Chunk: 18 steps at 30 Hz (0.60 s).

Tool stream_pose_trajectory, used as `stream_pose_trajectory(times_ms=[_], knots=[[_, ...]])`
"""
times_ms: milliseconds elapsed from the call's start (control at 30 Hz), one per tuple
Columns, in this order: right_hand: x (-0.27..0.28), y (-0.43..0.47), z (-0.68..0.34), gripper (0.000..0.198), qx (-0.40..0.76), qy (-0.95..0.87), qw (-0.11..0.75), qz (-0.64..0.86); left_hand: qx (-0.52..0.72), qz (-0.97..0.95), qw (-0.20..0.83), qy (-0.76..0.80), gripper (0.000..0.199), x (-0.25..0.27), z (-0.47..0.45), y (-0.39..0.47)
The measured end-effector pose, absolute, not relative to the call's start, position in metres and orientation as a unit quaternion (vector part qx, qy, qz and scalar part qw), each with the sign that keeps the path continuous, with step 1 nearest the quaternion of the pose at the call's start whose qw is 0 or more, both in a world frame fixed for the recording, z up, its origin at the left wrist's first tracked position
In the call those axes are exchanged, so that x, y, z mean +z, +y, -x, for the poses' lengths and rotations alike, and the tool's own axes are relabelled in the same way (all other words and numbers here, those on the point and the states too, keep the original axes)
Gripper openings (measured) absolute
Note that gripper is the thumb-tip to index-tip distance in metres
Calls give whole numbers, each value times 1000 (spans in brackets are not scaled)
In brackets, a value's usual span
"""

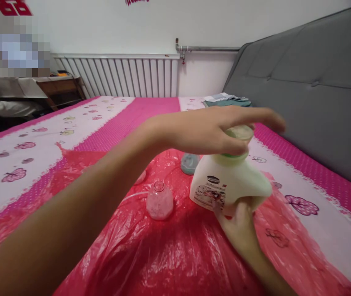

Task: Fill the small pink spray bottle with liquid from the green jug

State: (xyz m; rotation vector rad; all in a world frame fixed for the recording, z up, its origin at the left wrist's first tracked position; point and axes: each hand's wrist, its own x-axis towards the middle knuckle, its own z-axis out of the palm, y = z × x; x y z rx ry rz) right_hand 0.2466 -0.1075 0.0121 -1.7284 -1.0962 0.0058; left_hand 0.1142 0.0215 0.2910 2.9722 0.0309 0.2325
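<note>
Head view. Right hand [240,228] cupped under the base of the white bottle [227,183], fingers wrapped partly round its lower wall, bearing the weight and holding it tilted a little above the red plastic sheet [163,255]. Left hand [212,129] reaching across from the left, flat over the bottle's green neck [235,155], thumb and fingers closing round the round cap [240,132] on top; fingers loosely curled, index extended past the cap; whether the cap is firmly pinched cannot be told through the motion blur. Base gripped low, probably to steady the bottle against a turn applied at the top.

Left of the bottle, standing on the sheet: small clear jar [159,201], open-mouthed, pale grains inside, upright and apart from the bottle. Behind the bottle, just beside its shoulder: grey-blue lid-like object [189,163], partly hidden. Sheet spread over a pink and white bedspread [40,152], likely as a guard against spills. Farther behind the bottle: folded cloths [226,99], grey padded headboard [311,90], white radiator [116,76].
</note>
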Motion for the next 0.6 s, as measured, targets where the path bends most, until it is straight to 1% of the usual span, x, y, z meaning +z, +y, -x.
stream_pose_trajectory(times_ms=[67, 133, 200, 267, 333, 367, 433, 467, 533, 567, 600], knots=[[11, -107, -248, 61, 3, -454, 517, 726, 154, -985, 25, 78, 46, 285, -117, 15], [10, -107, -249, 64, -4, -443, 509, 738, 216, -962, -56, 156, 53, 278, -123, 11], [9, -106, -251, 65, -6, -436, 503, 746, 228, -949, -93, 196, 53, 274, -129, 11], [9, -106, -253, 66, 0, -435, 500, 749, 189, -961, -85, 180, 43, 277, -131, 14], [9, -107, -254, 66, 3, -434, 499, 750, 122, -981, -66, 133, 32, 286, -129, 19], [9, -107, -254, 65, 6, -434, 498, 751, 89, -989, -52, 108, 34, 291, -126, 21], [10, -108, -254, 63, 11, -437, 496, 750, 45, -995, -15, 83, 53, 299, -120, 23], [11, -108, -254, 63, 14, -439, 496, 749, 48, -996, -1, 81, 56, 300, -118, 22], [12, -108, -253, 64, 15, -442, 497, 747, 106, -988, 1, 115, 44, 297, -117, 16], [12, -108, -253, 65, 14, -443, 498, 746, 147, -978, -14, 148, 44, 293, -118, 13], [13, -108, -253, 67, 14, -442, 500, 745, 181, -967, -34, 177, 51, 288, -120, 10]])
